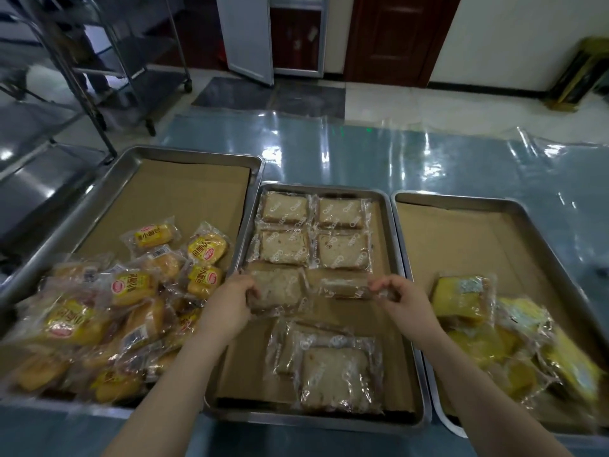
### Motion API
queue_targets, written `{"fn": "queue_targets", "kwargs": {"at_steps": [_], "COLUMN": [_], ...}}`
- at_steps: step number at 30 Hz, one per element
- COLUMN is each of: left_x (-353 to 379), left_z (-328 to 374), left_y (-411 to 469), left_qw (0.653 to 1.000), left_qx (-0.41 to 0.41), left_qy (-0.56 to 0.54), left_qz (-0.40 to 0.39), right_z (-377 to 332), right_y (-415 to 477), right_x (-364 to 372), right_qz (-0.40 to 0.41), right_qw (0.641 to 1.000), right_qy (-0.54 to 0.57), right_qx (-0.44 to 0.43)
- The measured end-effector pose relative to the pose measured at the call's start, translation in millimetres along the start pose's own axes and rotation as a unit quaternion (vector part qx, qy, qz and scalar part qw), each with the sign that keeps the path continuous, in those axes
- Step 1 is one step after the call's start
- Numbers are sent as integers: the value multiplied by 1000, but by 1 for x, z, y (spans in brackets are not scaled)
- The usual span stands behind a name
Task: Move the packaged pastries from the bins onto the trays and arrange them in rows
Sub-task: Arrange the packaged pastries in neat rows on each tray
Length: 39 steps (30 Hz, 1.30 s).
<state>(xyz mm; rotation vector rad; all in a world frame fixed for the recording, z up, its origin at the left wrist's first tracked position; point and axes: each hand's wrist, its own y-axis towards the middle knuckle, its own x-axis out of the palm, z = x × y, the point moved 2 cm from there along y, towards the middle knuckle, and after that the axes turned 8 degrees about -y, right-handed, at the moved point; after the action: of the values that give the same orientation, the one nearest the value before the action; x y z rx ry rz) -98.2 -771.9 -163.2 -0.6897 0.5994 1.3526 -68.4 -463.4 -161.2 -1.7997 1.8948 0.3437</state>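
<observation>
The middle tray [389,232] holds brown sliced-cake packets in clear wrap: several lie in two neat rows at its far end [313,235]. My left hand [230,301] grips the left edge of a cake packet [280,291] in the third row. My right hand [402,298] pinches the right end of another packet [344,286], tilted on edge beside the first. A loose pile of the same packets [333,367] sits at the tray's near end.
The left tray [184,192] carries a heap of yellow-labelled bread packets [125,311]. The right tray [478,239] has yellow cake packets [494,338] piled at its near right. All trays are paper-lined and stand on a plastic-covered table [362,153]. A metal rack [99,77] stands behind left.
</observation>
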Motion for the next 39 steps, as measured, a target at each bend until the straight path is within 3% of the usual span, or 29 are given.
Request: {"fn": "queue_targets", "kwargs": {"at_steps": [4,8,11,13,15,19,25,28,31,35,39], "left_x": [18,52,70,75,76,74,69,63,63,67,66], "left_z": [13,13,-4,-12,-16,-19,-10,4,4,-2,-1], "left_y": [-6,-6,-8,-10,-9,-11,-17,-40,-77,-103,-98], "left_qw": [1000,995,978,976,975,971,978,983,996,998,991], "left_qx": [4,14,15,21,28,49,54,117,80,-15,-85], "left_qy": [-17,53,168,178,183,195,175,144,41,-37,-99], "left_qz": [23,-85,-122,-125,-124,-130,-102,-12,24,45,9], "right_z": [3,0,0,2,3,20,12,3,1,11,17], "right_y": [1,15,20,17,11,11,31,15,-20,-68,-82], "right_x": [-1,2,10,19,34,62,59,50,37,46,50], "right_qz": [75,100,84,88,45,-105,-114,-51,-16,-117,-108], "right_qw": [997,994,986,957,913,866,849,886,936,939,935], "right_qy": [-22,-46,-135,-276,-399,-473,-500,-437,-326,-310,-332], "right_qx": [-16,21,44,-4,-76,-122,-130,-147,-130,-96,-62]}}
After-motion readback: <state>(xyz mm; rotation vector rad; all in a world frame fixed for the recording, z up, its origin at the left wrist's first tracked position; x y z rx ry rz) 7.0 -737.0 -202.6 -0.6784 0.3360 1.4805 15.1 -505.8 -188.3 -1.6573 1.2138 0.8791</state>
